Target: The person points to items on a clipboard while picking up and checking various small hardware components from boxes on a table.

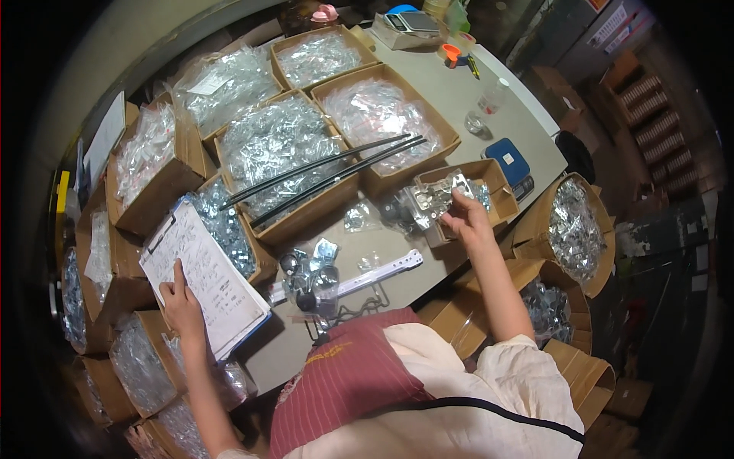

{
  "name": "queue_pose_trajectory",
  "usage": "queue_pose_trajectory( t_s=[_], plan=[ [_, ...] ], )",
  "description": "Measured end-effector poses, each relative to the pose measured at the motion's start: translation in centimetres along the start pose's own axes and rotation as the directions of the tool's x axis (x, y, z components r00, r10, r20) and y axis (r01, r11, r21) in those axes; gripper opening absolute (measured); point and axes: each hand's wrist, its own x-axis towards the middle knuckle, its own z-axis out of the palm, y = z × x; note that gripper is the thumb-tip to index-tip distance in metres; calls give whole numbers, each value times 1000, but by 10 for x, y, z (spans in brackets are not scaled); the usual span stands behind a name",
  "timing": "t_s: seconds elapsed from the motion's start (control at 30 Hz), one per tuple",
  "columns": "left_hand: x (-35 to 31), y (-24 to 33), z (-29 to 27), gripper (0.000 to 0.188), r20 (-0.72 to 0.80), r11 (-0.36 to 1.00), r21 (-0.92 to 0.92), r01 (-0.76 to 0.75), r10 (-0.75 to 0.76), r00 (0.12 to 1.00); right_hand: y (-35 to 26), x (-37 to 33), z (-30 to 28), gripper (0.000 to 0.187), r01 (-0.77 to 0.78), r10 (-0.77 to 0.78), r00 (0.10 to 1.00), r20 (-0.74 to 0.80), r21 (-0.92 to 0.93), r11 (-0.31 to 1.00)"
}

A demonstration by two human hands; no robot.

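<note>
My left hand (pixel 182 304) rests on a clipboard (pixel 254 315) with handwritten white sheets, its index finger stretched out on the paper and nothing held. The clipboard leans at the left over a box of bagged metal parts (pixel 222 233). My right hand (pixel 470 218) pinches a clear plastic bag of metal fittings (pixel 434 200), above a small cardboard box (pixel 501 197). More bagged pieces lie in that box. On the table between my hands are a white metal rail (pixel 382 273), some clear bags with dark round parts (pixel 310 279) and bent dark wire (pixel 359 312).
Two dark rods (pixel 321 180) lie across open cartons of bagged hardware (pixel 279 145). Further cartons (pixel 573 229) stand at both sides. Toward the back right are a blue case (pixel 506 161), a clear bottle (pixel 494 96), an orange tape dispenser (pixel 449 55) and a scale (pixel 419 21).
</note>
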Motion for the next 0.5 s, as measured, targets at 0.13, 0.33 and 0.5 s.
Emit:
queue_pose_trajectory(
  t_s=[0.13, 0.33, 0.5],
  plan=[
    [-12, -19, -2, 63, -5, 996, 84, -15, 16, 1000, 4, 5, -19, 65, 235, -130, 937, 325, -306, 923],
    [-6, 3, 0, 62, -75, 991, 116, -66, 75, 994, -41, 33, -115, 45, 761, -513, 649, 563, -505, 408],
    [-10, 3, -9, 53, -140, 999, -40, -34, 28, 990, -46, 58, -108, 50, 457, -473, 879, 61, -384, 802]
  ],
)
